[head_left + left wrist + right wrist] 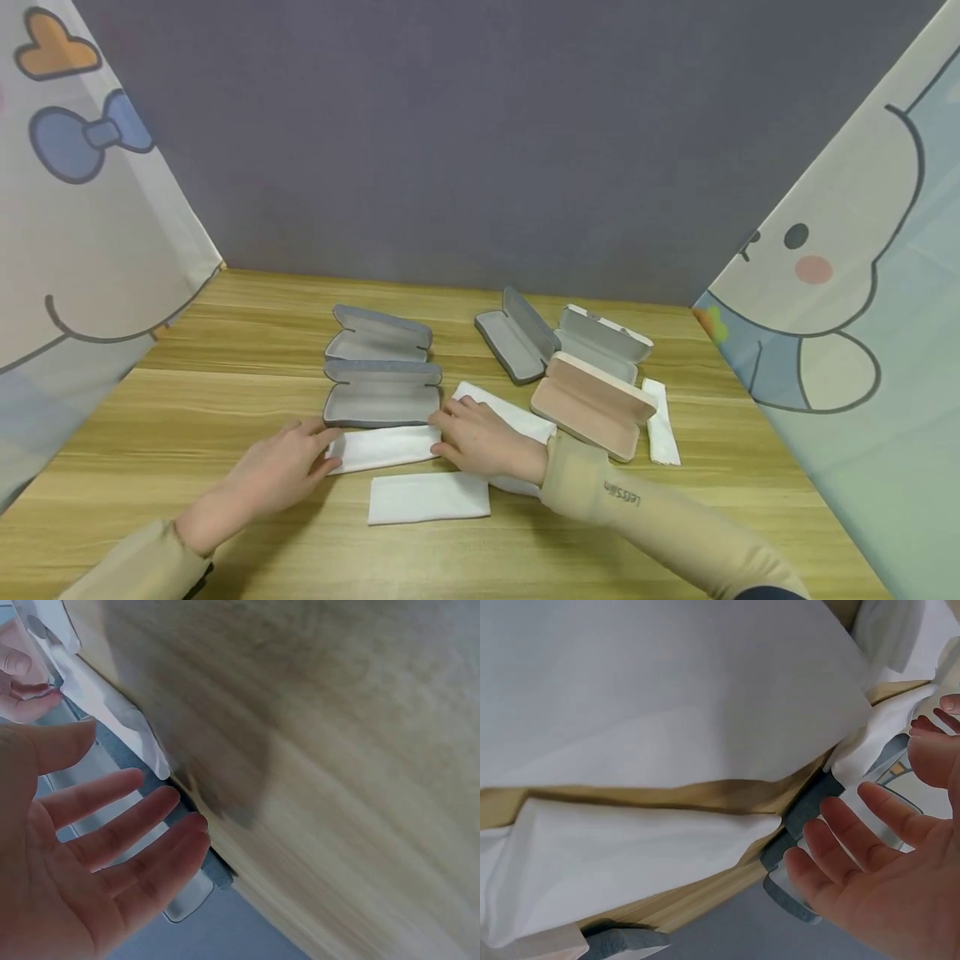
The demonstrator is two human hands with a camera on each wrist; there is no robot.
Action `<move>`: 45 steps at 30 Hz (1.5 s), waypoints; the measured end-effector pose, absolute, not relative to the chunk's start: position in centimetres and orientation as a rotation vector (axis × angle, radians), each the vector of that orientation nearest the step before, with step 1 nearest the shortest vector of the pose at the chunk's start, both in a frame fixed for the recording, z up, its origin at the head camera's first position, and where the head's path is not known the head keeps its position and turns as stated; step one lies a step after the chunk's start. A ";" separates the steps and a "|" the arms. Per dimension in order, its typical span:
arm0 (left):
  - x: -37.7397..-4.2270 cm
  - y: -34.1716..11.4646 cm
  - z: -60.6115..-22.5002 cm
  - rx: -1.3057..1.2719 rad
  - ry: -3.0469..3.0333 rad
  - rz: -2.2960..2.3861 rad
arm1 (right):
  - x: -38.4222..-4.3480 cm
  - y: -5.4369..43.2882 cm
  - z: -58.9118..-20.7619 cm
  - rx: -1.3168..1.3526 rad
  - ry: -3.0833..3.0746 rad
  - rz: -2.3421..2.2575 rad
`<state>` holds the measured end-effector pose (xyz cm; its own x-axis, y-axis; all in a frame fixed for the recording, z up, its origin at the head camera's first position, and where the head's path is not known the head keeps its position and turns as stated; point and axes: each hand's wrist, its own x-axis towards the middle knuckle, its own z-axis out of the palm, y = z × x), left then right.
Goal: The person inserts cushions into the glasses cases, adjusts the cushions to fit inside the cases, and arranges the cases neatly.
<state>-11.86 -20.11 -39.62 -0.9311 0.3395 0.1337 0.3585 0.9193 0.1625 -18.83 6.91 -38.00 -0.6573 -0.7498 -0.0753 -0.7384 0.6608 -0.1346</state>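
Observation:
A long, folded white cloth (386,447) lies on the table just in front of an open grey glasses case (384,405). At its left end is my left hand (279,468), fingertips right at the edge; the left wrist view shows the fingers (112,825) loosely extended and spread. My right hand (483,437) reaches to the cloth's other end, above a second white cloth (517,417) that its wrist partly covers. Its fingers (840,851) are relaxed and apart in the right wrist view. Nearer the front lies another folded white cloth (429,498).
Behind the front grey case stands another open grey case (378,337). To the right are a third grey case (517,333), a white case (600,346) and a pink case (588,408), all open. A narrow folded white cloth (660,423) lies beside the pink one.

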 end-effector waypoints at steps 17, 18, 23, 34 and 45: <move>-12.4 -20.1 -40.1 -0.538 -3.008 -0.225 | -19.0 6.2 -39.2 -1.325 2.830 -0.066; -12.5 -20.1 -40.1 -0.534 -3.015 -0.227 | -19.0 6.2 -39.3 -1.330 2.832 -0.069; -12.6 -20.0 -40.0 -0.516 -3.034 -0.235 | -19.2 6.0 -39.4 -1.311 2.833 -0.092; -12.7 -19.8 -39.8 -0.514 -3.036 -0.314 | -19.3 5.8 -39.2 -1.220 2.798 -0.158; -12.5 -19.6 -40.2 -0.536 -2.959 -0.316 | -19.4 6.1 -39.7 -1.244 2.778 -0.245</move>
<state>-12.47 -19.63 -40.17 -0.9303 0.3337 0.1521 0.3583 0.9154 0.1833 -19.43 6.10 -39.74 -0.6651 -0.7466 -0.0144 -0.7325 0.6561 -0.1817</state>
